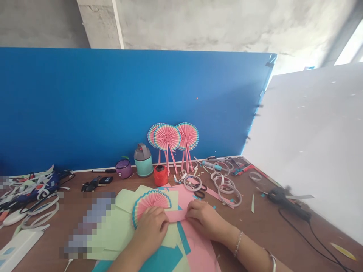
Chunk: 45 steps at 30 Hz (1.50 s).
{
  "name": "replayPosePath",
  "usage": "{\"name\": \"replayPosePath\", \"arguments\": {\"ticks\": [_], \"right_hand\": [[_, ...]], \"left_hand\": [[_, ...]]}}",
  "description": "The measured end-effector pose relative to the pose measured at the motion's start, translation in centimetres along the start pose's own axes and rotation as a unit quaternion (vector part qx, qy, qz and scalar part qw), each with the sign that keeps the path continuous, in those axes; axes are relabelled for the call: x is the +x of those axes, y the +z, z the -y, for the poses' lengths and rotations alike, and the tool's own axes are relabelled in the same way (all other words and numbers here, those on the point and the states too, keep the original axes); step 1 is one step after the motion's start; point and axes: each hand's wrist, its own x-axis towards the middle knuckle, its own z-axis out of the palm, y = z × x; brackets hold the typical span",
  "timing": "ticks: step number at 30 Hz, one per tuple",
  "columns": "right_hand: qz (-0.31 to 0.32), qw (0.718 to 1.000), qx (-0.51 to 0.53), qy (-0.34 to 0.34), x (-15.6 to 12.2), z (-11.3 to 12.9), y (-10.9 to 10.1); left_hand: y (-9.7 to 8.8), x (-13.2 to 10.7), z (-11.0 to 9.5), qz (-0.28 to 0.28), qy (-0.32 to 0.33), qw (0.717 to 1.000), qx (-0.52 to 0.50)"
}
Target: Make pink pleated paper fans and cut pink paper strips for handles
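Your left hand (153, 223) and right hand (202, 218) pinch a pink paper strip (176, 216) between them, just right of the pleated half-fan (150, 202), which lies over pale green sheets (120, 228). Its pleating looks done; the full circle and stick handles seen on the round fans (166, 138) behind it seem left undone.

A pleated paper fan (150, 201) is spreading into a rough half circle, partly hidden, its pink folds paling to cream before a blue edge. It is lying over pale green sheets (119, 226). A flat pink paper strip (176, 215) is stretching sideways just below the fan's right end.
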Motion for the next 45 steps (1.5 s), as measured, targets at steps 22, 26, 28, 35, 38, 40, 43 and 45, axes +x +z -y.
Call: {"name": "replayPosePath", "arguments": {"ticks": [22, 26, 28, 35, 38, 40, 43, 45], "right_hand": [[-0.022, 0.978, 0.137, 0.156, -0.4, -1.6, -0.4], [0.012, 0.975, 0.136, 0.172, -0.5, -1.7, -1.0], [0.017, 0.974, 0.126, 0.187, -0.6, -1.6, -1.3], [0.01, 0.972, 0.085, 0.219, -0.4, -1.5, -1.4], [0.006, 0.974, 0.068, 0.215, -0.6, -1.8, -1.2], [0.005, 0.975, 0.059, 0.215, -0.7, -2.2, -0.9], [0.003, 0.977, 0.045, 0.211, -0.8, -2.5, -0.7], [0.003, 0.977, 0.033, 0.209, -0.8, -2.6, -0.6]], "left_hand": [[-0.7, 0.2, 1.1, -0.01, -0.034, 0.999, 0.004], [-0.2, 0.1, 1.4, -0.019, -0.043, 0.999, 0.008], [-0.1, 0.2, 1.5, -0.022, -0.051, 0.998, 0.016], [0.1, 0.4, 1.2, -0.03, -0.069, 0.996, 0.045], [0.2, 0.4, 1.2, -0.03, -0.071, 0.996, 0.055], [0.3, 0.4, 1.2, -0.031, -0.071, 0.995, 0.056], [0.5, 0.4, 1.3, -0.034, -0.069, 0.996, 0.053], [0.5, 0.3, 1.2, -0.036, -0.075, 0.995, 0.047]]}}
